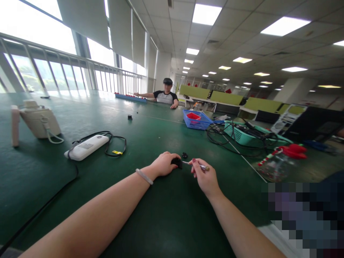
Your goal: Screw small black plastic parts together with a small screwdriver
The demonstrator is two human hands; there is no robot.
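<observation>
My left hand [164, 163] is closed around a small black block-like part [177, 163] and holds it down on the green table. What the part is cannot be made out. In my right hand [205, 175] is a slim screwdriver [202, 167], pinched between thumb and fingers and lying almost level. Its metal shaft points left, and the tip meets the right side of the black part. Just beyond the two hands lies another small black piece [184, 155]. Fingers of the left hand cover some of the held part.
Left on the table [150, 222] are a white power bank-like device [87, 147] with a black cable and a beige bottle [40, 120]. A blue basket [197, 120], a teal basket [242, 134] with cables and a red-lidded jar [279, 163] stand right. A person [166, 95] sits at the far end.
</observation>
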